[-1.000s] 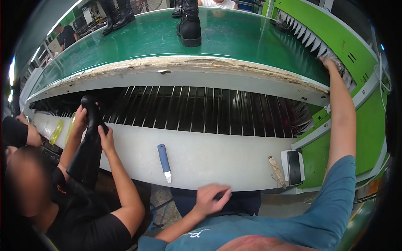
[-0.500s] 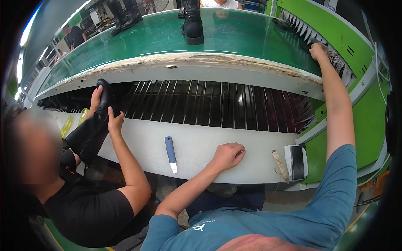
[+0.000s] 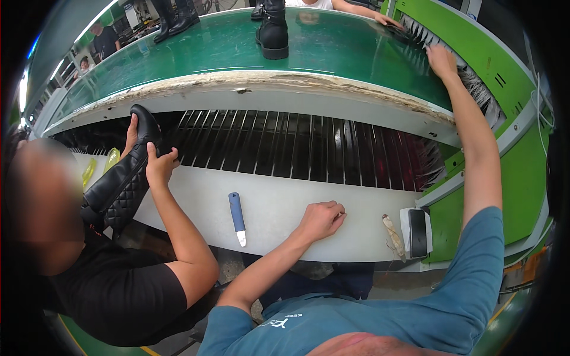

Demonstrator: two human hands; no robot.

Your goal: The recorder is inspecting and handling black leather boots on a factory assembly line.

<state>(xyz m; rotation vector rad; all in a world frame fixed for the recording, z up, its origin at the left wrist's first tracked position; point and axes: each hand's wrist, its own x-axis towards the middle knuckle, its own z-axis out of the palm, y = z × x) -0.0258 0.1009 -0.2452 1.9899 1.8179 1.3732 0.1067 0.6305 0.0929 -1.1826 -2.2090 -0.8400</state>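
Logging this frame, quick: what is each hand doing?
Left hand: loosely closed, empty, resting on the white ledge.
Right hand: open, on the green conveyor belt.

The conveyor belt (image 3: 332,47) had a smooth, slightly glossy green surface that caught the overhead light, while its front edge (image 3: 267,80) looked worn, rough and flaking. Below it, a row of dark rods (image 3: 285,145) looked like metal with a dull sheen. The shelf (image 3: 285,207) under the left hand (image 3: 320,218) was a matt, pale, smooth sheet. A small knife (image 3: 237,218) on it had a matt blue plastic-looking handle. A co-worker's tall black boot (image 3: 122,181) appeared leather-like, glossy at the toe and quilted along the shaft. The machine housing (image 3: 516,166) by the right hand (image 3: 440,59) looked like smooth painted green metal.
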